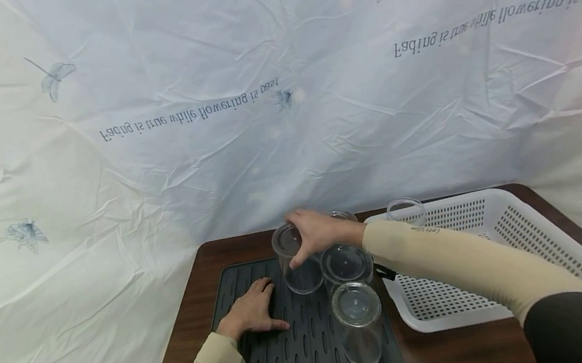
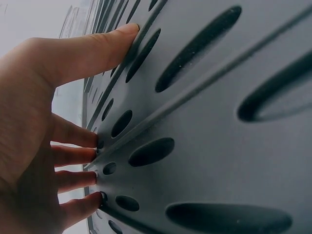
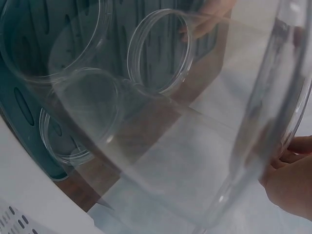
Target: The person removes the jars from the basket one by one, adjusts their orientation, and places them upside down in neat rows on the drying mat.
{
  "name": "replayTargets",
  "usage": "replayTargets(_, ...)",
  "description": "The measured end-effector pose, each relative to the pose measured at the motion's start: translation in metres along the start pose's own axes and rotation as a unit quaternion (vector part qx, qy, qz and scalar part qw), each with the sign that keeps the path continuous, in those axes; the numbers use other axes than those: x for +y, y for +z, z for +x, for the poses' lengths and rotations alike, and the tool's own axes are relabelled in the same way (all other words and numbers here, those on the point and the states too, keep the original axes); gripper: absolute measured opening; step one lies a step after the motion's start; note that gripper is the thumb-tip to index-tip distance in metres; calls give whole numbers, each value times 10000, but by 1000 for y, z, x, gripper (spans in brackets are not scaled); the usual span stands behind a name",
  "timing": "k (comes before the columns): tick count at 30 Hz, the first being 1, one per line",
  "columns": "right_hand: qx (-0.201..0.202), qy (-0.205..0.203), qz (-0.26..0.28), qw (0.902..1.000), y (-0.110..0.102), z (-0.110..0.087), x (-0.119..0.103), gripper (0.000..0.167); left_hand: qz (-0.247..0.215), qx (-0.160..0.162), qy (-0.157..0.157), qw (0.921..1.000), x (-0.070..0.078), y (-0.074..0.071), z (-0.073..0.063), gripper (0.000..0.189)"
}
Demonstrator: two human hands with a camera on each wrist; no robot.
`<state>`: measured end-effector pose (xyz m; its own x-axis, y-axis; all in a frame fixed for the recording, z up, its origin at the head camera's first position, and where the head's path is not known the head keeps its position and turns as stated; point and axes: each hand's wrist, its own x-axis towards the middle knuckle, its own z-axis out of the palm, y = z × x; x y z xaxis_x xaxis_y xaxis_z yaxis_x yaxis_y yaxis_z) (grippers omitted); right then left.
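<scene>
My right hand (image 1: 317, 233) grips a clear glass (image 1: 304, 278) near its upper end, thumb on the near side and fingers on the far side. This glass stands over the back part of a dark grey slotted drying mat (image 1: 303, 358). My left hand (image 1: 252, 309) rests on the mat's left part with fingers spread; in the left wrist view its thumb (image 2: 105, 48) and fingertips touch the slotted surface. Just right of the held glass stands another clear glass (image 1: 346, 263), with a further glass (image 1: 360, 332) in front of it. Behind my right wrist, one more glass (image 1: 343, 215) is mostly hidden.
A white perforated plastic basket (image 1: 453, 321) stands right of the mat, under my right forearm. One clear glass (image 1: 405, 209) shows at its back left corner. The brown wooden table (image 1: 180, 343) ends near a white printed sheet (image 1: 267, 166) hanging behind.
</scene>
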<state>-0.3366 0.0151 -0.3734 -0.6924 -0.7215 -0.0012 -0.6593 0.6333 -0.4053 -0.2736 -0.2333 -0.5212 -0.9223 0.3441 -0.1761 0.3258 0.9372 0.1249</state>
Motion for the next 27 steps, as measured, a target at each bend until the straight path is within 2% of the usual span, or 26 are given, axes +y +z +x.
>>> replayTargets(15,-104,135,-112,9998,8,2,4,107,6,-41,-22,10000,2,-1,-1,109)
replayTargets(27,-142,142,-515,9985,11,5,2,106,-22,-33,23,10000,3,-2,-1,108)
